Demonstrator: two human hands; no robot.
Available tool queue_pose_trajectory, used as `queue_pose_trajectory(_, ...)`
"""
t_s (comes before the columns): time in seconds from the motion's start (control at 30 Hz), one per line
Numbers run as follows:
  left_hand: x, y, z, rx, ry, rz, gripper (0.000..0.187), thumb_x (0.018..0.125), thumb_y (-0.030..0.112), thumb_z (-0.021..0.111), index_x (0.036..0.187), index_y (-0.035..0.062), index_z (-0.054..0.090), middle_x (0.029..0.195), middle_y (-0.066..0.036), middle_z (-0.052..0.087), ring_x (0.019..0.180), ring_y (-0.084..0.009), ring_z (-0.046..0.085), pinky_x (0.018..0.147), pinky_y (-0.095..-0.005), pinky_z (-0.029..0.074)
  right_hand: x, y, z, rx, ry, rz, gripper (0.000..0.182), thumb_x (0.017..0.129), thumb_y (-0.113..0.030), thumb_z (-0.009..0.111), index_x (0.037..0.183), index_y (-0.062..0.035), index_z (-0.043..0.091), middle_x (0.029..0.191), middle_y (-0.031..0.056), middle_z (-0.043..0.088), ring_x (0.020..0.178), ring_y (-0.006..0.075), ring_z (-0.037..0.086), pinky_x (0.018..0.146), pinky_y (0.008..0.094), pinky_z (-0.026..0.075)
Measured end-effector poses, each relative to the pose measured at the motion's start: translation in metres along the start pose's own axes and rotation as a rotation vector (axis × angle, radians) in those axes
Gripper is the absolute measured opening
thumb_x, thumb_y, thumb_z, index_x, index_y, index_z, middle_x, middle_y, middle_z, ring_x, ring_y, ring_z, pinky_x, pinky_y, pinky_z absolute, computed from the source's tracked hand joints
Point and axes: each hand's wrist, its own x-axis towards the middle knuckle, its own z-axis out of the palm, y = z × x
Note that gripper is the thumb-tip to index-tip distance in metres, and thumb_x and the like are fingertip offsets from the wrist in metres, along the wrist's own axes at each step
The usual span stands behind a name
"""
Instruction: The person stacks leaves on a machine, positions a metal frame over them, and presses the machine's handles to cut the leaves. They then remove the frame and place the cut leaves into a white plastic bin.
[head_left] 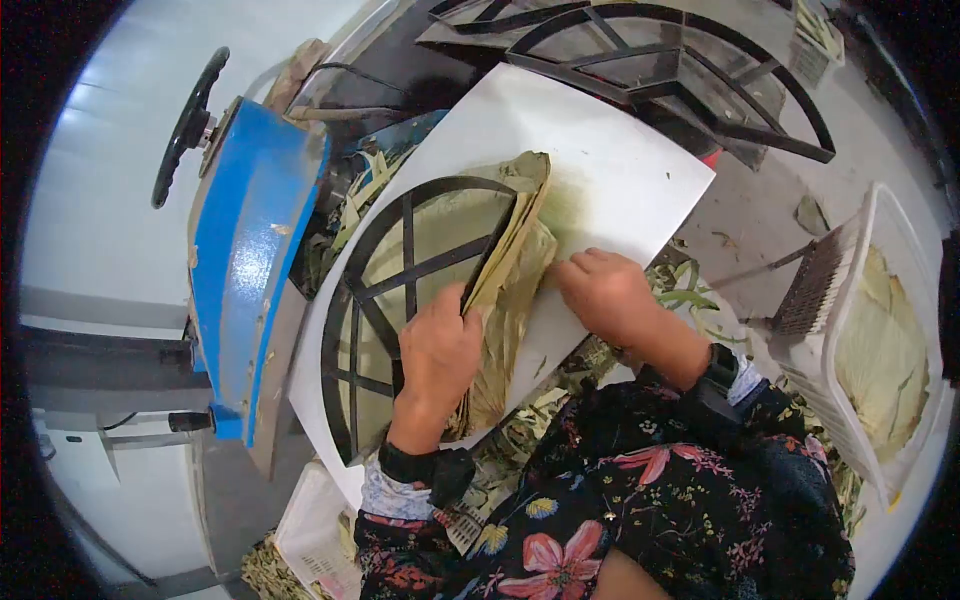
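Observation:
A black metal frame (408,270) with crossbars lies on a stack of pale green leaves (450,225) on the white board (620,160). My left hand (440,350) is closed at the frame's straight edge, pinching the folded leaf edges (510,290) that stand up beside it. To the right, my right hand (600,290) has its fingers curled at the outer side of the leaves. Its fingertips are partly hidden, and what they hold, if anything, cannot be made out.
A blue machine part (250,260) with a black handwheel (190,127) stands at the left. More black frames (680,85) lie at the top. A white basket of leaves (880,350) is at the right, another basket (318,535) at the bottom. Leaf scraps litter the floor.

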Motion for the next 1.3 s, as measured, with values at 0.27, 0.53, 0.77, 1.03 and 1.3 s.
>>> queue_pose_trajectory(0.27, -0.001, 0.005, -0.004, -0.052, 0.016, 0.022, 0.022, 0.081, 0.015, 0.059, 0.099, 0.0021, 0.054, 0.08, -0.019, 0.061, 0.077, -0.0384, 0.058, 0.067, -0.0465, 0.046, 0.017, -0.009, -0.009, 0.023, -0.022, -0.037, 0.032, 0.069, -0.021, 0.065, 0.098, -0.0075, 0.062, 0.088, 0.0087, 0.053, 0.086, 0.0254, 0.053, 0.069, 0.0357, 0.045)
queue_pose_trajectory(0.53, -0.003, -0.001, 0.007, -0.005, 0.038, 0.063, 0.023, 0.079, 0.015, 0.06, 0.098, 0.0028, 0.055, 0.077, -0.018, 0.061, 0.071, -0.0373, 0.059, 0.063, -0.0458, 0.047, 0.024, 0.005, 0.001, -0.107, 0.003, 0.154, 0.044, 0.065, -0.025, 0.073, 0.102, -0.0047, 0.06, 0.1, 0.0089, 0.054, 0.092, 0.0267, 0.05, 0.079, 0.0378, 0.041)
queue_pose_trajectory(0.77, -0.007, -0.004, 0.043, 0.105, 0.083, 0.154, 0.016, 0.077, 0.013, 0.06, 0.088, 0.0045, 0.053, 0.07, -0.015, 0.058, 0.066, -0.0334, 0.06, 0.055, -0.0436, 0.049, 0.024, -0.001, -0.004, -0.079, 0.069, 0.167, 0.044, 0.063, -0.023, 0.074, 0.101, -0.0029, 0.06, 0.1, 0.0093, 0.054, 0.092, 0.0271, 0.05, 0.078, 0.0386, 0.041)
queue_pose_trajectory(1.03, -0.009, 0.0, 0.047, 0.266, 0.112, 0.173, 0.009, 0.076, 0.012, 0.055, 0.078, 0.0067, 0.048, 0.068, -0.01, 0.056, 0.062, -0.0265, 0.058, 0.052, -0.0372, 0.05, 0.015, 0.005, -0.009, -0.021, 0.122, 0.137, 0.042, 0.062, -0.011, 0.073, 0.1, -0.0011, 0.058, 0.1, 0.0132, 0.055, 0.092, 0.0317, 0.051, 0.079, 0.0402, 0.042)
queue_pose_trajectory(1.3, -0.05, 0.012, 0.006, 0.068, 0.119, 0.17, 0.055, 0.072, 0.027, 0.066, 0.113, -0.0051, 0.052, 0.105, -0.02, 0.056, 0.098, -0.0324, 0.055, 0.085, -0.0416, 0.047, 0.014, 0.004, -0.019, 0.194, 0.143, 0.082, 0.04, 0.068, 0.001, 0.065, 0.106, -0.0004, 0.052, 0.109, 0.0211, 0.051, 0.102, 0.0375, 0.049, 0.088, 0.0417, 0.041)
